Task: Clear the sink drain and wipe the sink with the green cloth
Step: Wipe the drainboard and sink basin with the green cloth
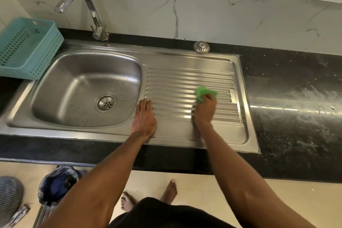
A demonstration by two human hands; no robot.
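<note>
The steel sink (61, 102) has a wet basin on the left, and its open drain (105, 102) shows no strainer in it. On the right lies the ribbed drainboard (177, 83). My right hand (204, 111) presses a bunched green cloth (202, 93) onto the ribs near the drainboard's right side. My left hand (144, 118) lies flat and empty on the drainboard's left edge, beside the basin. A round metal strainer (201, 47) rests on the sink's back rim by the wall.
A curved tap (88, 7) rises behind the basin. A teal plastic basket (27, 46) sits on the counter at the left, touching the sink's rim. Black stone counter (296, 98), wet and streaked, runs to the right. On the floor at the lower left stands a bin with a black bag (57, 185).
</note>
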